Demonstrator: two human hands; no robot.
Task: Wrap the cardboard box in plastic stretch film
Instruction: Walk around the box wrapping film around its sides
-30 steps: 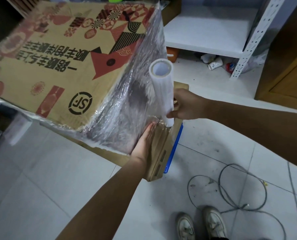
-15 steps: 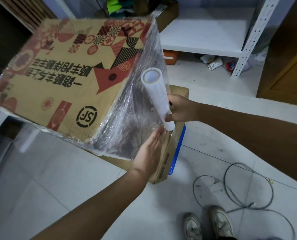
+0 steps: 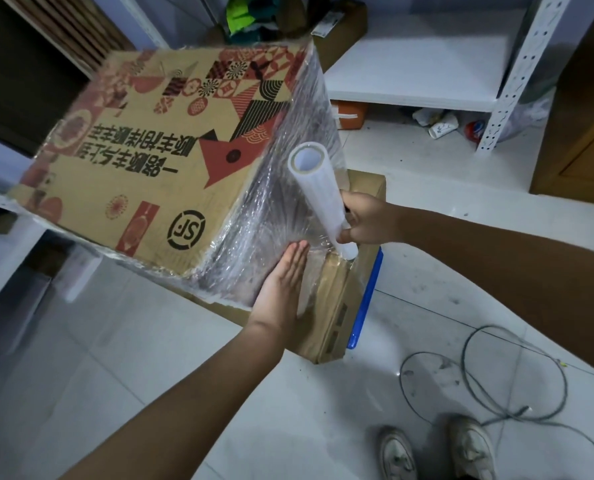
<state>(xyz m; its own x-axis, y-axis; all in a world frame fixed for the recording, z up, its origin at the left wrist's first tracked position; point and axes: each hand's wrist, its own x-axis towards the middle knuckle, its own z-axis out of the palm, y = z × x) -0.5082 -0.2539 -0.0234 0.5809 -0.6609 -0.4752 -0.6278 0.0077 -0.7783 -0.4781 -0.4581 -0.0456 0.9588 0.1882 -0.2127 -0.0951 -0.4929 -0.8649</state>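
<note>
Head view and we see the left hand pressed flat, fingers straight, on the stretch film covering the tilted cardboard box, which rests on a lower carton, while the right hand grips the film roll just beside the box's wrapped side.

arms: bare, no sleeves | shoes: off-white, laced, scuffed and dirty
</note>
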